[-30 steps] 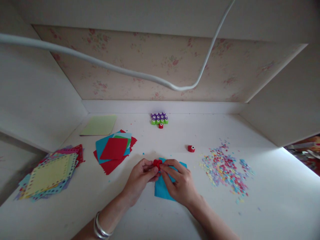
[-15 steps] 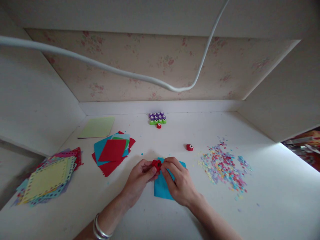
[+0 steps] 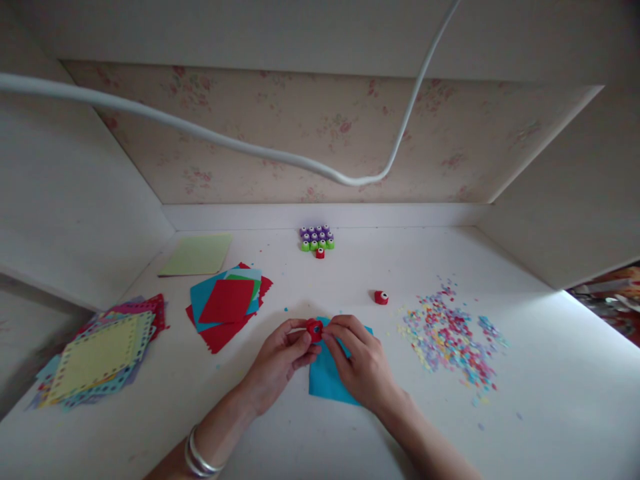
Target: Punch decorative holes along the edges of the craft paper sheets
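Between the thumb and fingers of my left hand (image 3: 277,363) is a small red paper punch (image 3: 313,327), its round opening turned toward me with a bit of blue showing in it. My right hand (image 3: 360,360) is pinched close to the punch, over a sheet of blue paper (image 3: 333,383), and its fingertips hold the paper's edge there. Part of the sheet lies hidden under my right hand. Another red punch (image 3: 381,297) rests on the table beyond my right hand.
Several purple and green punches (image 3: 316,238) stand in rows at the back, a red one in front. Coloured sheets (image 3: 227,300) and a pile of hole-edged sheets (image 3: 95,360) lie left, near pale yellow paper (image 3: 197,255). Confetti (image 3: 455,333) covers the right; a white cable (image 3: 280,155) hangs ahead.
The red punch has turned slightly in my left hand, and blue now shows in its opening. My right hand stays almost in place. The whole view has shifted a little.
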The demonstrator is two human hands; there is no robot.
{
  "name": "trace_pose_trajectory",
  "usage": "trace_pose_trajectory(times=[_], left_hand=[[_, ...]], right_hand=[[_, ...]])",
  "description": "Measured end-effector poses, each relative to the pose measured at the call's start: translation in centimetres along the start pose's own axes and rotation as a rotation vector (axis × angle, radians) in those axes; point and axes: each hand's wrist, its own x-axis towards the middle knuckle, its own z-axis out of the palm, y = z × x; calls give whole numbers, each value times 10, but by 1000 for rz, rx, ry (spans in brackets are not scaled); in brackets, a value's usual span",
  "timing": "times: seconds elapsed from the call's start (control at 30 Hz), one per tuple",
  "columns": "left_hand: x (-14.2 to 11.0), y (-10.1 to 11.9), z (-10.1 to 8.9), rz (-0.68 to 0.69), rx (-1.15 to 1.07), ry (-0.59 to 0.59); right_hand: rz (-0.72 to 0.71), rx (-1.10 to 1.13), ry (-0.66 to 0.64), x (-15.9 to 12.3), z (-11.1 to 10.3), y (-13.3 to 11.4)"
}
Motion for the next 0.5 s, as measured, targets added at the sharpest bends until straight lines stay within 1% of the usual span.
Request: trace_pose_trajectory(times=[0.1, 0.23, 0.37, 0.5], left_hand=[[1, -1, -1, -1, -3, 15], [0, -1, -2, 17, -14, 3], [-1, -1, -3, 26, 32, -27], [-1, -2, -3, 44, 113, -42]], right_hand=[[33, 34, 1, -1, 2, 1], [147, 148, -9, -3, 6, 3], [176, 225, -7, -3, 9, 4], [349, 296, 4, -1, 10, 4]])
